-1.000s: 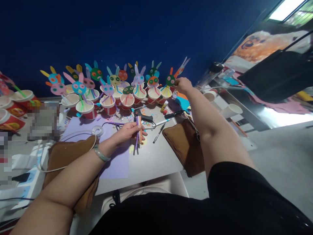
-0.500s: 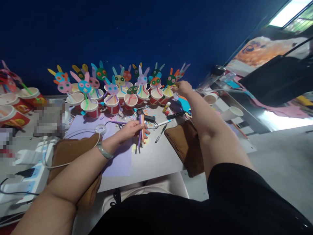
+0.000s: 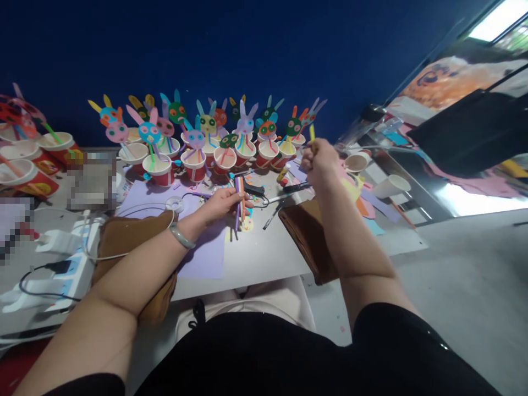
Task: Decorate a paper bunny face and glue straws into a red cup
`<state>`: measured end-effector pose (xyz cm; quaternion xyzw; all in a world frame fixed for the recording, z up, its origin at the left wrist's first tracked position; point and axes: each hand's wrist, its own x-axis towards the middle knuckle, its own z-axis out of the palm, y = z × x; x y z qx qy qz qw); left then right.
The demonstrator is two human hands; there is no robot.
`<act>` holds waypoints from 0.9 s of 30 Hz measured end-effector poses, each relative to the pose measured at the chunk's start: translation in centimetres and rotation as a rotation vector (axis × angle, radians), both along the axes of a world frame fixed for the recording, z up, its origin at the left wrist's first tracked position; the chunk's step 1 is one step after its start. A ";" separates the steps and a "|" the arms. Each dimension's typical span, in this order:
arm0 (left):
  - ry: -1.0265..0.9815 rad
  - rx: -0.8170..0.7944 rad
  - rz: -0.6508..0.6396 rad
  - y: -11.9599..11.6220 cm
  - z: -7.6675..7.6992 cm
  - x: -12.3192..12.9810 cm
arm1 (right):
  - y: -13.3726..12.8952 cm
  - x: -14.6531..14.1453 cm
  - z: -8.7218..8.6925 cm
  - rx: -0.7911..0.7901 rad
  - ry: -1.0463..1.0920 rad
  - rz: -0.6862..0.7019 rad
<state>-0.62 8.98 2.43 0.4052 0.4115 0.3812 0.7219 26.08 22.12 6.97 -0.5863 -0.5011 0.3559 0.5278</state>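
Note:
My left hand [image 3: 226,202] is closed around a small bundle of purple, white and orange straws [image 3: 238,190], held over the middle of the table. Their lower ends poke out beneath the fingers. At the right of the row of cups, my right hand [image 3: 322,158] is closed on a yellow strip-like piece [image 3: 312,133] that sticks up above the fist; its exact kind is unclear. Just left of that hand stands a red and white paper cup [image 3: 284,159] holding a green paper rabbit [image 3: 293,127] on a straw. A black-handled glue gun [image 3: 253,190] lies behind my left hand.
Several more rabbit cups [image 3: 193,165] line the blue wall. A brown pouch [image 3: 303,234] lies at right, another brown pouch [image 3: 132,242] at left beside a white power strip [image 3: 78,269]. A pen [image 3: 270,217], purple paper [image 3: 206,258] and a white cup [image 3: 390,187] are also out.
My right hand has drawn back from the rightmost cups, slightly toward me, and the yellow piece now stands up from its fingers. My left hand keeps its bundle of straws. The view has shifted slightly.

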 end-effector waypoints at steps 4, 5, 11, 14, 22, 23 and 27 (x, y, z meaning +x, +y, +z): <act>0.004 0.000 0.003 -0.2 0.1 -0.1 | -7.6 -5.9 -2.1 0.021 0.218 0.279; 0.006 -0.004 0.003 -0.2 0.1 -0.1 | -8.9 -7.0 -2.6 0.013 0.235 0.290; 0.019 -0.011 0.055 -0.1 -0.2 0.2 | -10.5 -9.3 -4.7 -0.240 0.285 0.541; 0.044 0.006 0.081 0.1 -0.5 0.4 | -9.9 -9.1 -5.7 -0.281 0.329 0.616; 0.110 -0.026 0.086 -0.2 -0.5 0.6 | -9.5 -8.1 -6.8 -0.325 0.329 0.688; 0.110 -0.029 0.081 -0.3 -0.4 0.6 | -9.6 -8.0 -6.7 -0.323 0.314 0.687; 0.095 -0.063 0.083 -0.4 -0.2 0.7 | -9.7 -7.6 -6.0 -0.281 0.231 0.660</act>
